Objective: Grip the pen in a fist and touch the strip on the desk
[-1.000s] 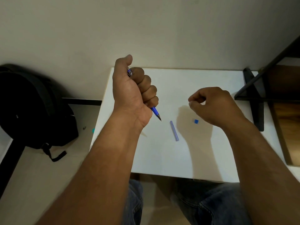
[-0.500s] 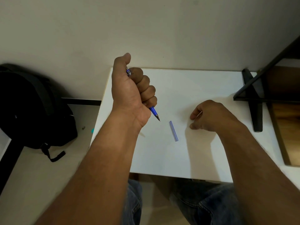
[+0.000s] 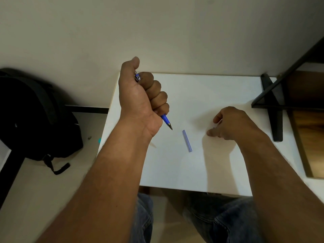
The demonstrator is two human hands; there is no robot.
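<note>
The left hand (image 3: 140, 95) has its grip wrapped in a fist round a blue pen (image 3: 166, 122), tip pointing down over the white desk (image 3: 219, 88). The right hand (image 3: 231, 125) rests fingers curled on the desk; whether it pinches anything I cannot tell. A pale blue tube (image 3: 187, 140) lies between them. Steady the pen, and bring parts together slowly, low over the desk

Left hand (image 3: 140, 95) grips pen (image 3: 166, 121) — fisted.
</note>
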